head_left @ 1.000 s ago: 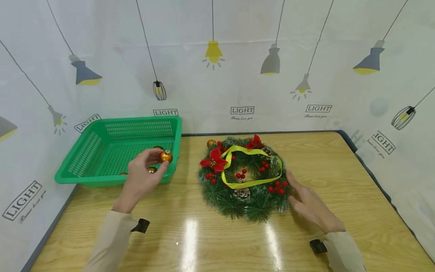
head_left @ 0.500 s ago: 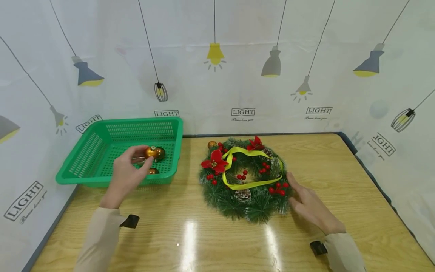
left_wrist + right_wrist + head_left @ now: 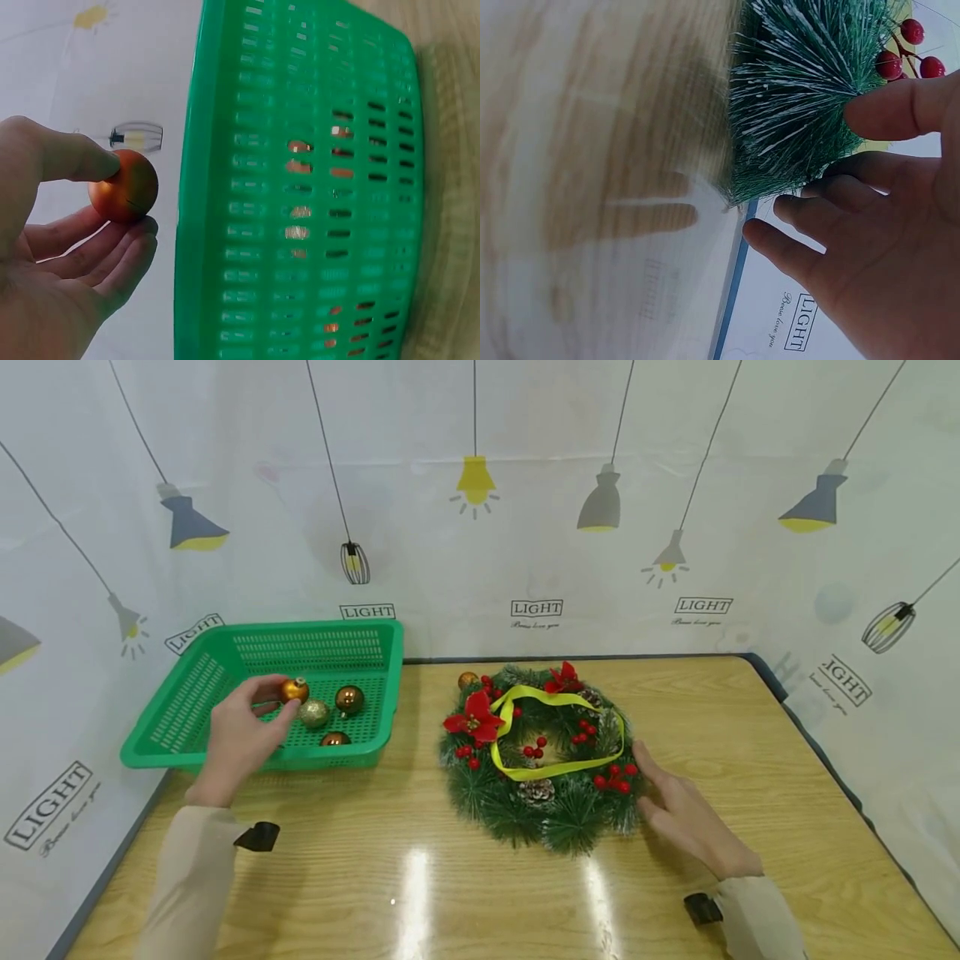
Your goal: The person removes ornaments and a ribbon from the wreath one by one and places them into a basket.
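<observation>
My left hand (image 3: 242, 733) pinches a shiny orange-gold Christmas bauble (image 3: 294, 691) between thumb and fingers, above the near side of a green plastic basket (image 3: 396, 672). In the left wrist view, the bauble (image 3: 129, 191) sits between my thumb and fingertips, beside the basket's slotted wall (image 3: 225, 300). My right hand (image 3: 692, 814) rests against the right edge of a green Christmas wreath (image 3: 480, 810), fingers fairly straight. The right wrist view shows its thumb and fingers at the frosted needles (image 3: 795, 97). The wreath carries red flowers, berries, pinecones and a yellow ribbon (image 3: 551, 768).
Inside the basket lie a glittery gold bauble (image 3: 314, 713) and brown baubles (image 3: 349, 699). Another orange bauble (image 3: 467, 679) is at the wreath's back left edge. A wooden table (image 3: 480, 902) bears everything, with a lamp-printed cloth (image 3: 420, 510) hung behind.
My left hand has moved left over the basket with the orange-gold bauble, uncovering the glittery and brown baubles. My right hand has stayed at the wreath.
</observation>
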A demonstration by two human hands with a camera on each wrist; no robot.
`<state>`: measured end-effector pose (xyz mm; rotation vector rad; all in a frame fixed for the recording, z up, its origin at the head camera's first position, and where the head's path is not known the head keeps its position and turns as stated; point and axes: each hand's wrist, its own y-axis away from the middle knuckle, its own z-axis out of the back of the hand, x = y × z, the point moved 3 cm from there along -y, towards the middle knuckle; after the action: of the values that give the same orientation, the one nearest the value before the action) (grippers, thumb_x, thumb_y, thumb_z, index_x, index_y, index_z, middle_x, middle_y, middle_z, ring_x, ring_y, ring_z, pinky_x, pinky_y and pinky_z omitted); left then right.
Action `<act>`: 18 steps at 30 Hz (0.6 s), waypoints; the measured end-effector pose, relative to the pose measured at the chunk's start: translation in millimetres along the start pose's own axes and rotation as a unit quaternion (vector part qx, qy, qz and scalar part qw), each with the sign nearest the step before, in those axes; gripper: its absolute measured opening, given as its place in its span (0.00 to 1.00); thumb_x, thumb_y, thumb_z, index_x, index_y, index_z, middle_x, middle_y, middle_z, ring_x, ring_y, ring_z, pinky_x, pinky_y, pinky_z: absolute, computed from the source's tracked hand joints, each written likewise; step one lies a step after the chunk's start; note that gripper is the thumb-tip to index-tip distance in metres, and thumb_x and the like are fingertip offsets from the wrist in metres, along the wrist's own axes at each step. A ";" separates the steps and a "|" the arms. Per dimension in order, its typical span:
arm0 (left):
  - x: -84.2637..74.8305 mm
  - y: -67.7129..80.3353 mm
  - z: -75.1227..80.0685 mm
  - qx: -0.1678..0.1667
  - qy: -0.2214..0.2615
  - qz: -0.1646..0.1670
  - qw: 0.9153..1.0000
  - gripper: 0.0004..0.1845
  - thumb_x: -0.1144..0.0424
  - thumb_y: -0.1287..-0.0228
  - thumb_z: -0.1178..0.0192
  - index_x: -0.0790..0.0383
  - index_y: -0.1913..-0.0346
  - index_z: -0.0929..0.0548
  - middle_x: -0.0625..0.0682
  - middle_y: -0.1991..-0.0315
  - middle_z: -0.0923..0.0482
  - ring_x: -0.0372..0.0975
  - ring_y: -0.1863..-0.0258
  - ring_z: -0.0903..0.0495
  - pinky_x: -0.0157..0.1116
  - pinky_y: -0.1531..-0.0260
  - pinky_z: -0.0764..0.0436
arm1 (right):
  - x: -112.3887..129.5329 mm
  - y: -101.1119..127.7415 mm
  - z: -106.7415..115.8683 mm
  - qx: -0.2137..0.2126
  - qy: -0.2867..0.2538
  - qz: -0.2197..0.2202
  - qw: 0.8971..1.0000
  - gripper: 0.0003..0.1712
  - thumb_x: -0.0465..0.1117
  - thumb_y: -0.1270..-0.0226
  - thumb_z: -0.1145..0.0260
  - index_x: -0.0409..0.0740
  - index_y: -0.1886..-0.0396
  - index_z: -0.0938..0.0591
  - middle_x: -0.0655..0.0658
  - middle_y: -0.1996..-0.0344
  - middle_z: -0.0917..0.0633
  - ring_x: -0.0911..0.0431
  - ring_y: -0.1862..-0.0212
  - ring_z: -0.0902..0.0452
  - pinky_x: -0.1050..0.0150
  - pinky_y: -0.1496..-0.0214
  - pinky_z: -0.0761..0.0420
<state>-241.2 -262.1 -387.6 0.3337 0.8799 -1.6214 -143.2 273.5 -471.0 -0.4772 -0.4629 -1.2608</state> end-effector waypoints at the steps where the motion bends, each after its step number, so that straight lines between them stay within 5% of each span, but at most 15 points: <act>1: 2.5 -0.1 2.3 0.005 -0.003 0.007 1.000 0.22 0.62 0.28 0.39 0.69 0.36 0.24 0.68 0.45 0.20 0.58 0.46 0.18 0.51 0.48 0.17 | 0.1 -0.1 0.0 0.000 0.004 -0.001 1.000 0.43 0.30 0.33 0.43 0.30 0.21 0.48 0.27 0.24 0.41 0.31 0.33 0.29 0.40 0.38 0.21; 9: 17.0 3.6 8.9 0.025 0.007 0.032 0.999 0.24 0.61 0.26 0.42 0.72 0.34 0.27 0.70 0.40 0.23 0.61 0.41 0.23 0.58 0.42 0.20 | 1.9 -0.6 -1.4 0.009 0.004 -0.010 1.000 0.44 0.31 0.33 0.42 0.32 0.20 0.50 0.28 0.24 0.42 0.34 0.35 0.25 0.57 0.55 0.25; 14: 16.4 5.4 6.7 0.022 0.003 0.030 0.999 0.24 0.63 0.26 0.42 0.71 0.33 0.27 0.69 0.38 0.24 0.61 0.39 0.24 0.57 0.40 0.21 | 2.3 -0.5 -2.0 0.014 -0.004 -0.014 1.000 0.45 0.31 0.32 0.42 0.33 0.19 0.51 0.27 0.23 0.43 0.45 0.62 0.18 0.59 0.58 0.26; 16: 13.0 6.1 3.8 0.021 0.005 0.025 0.999 0.23 0.62 0.26 0.42 0.70 0.33 0.27 0.67 0.38 0.23 0.60 0.40 0.23 0.55 0.40 0.20 | 1.6 -0.2 -2.0 0.012 -0.005 -0.014 1.000 0.45 0.31 0.32 0.42 0.33 0.20 0.51 0.27 0.23 0.44 0.45 0.62 0.18 0.55 0.54 0.20; 18: 7.6 6.5 -0.4 0.017 0.008 0.014 1.000 0.22 0.63 0.26 0.42 0.70 0.35 0.25 0.66 0.39 0.22 0.58 0.40 0.22 0.49 0.41 0.19 | 1.0 0.1 -1.7 0.008 -0.006 -0.011 1.000 0.45 0.31 0.32 0.42 0.32 0.20 0.51 0.27 0.24 0.43 0.37 0.47 0.18 0.44 0.43 0.18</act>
<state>-237.2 -267.4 -395.1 0.3825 0.8571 -1.6123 -142.7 271.7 -471.8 -0.4673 -0.4881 -1.2765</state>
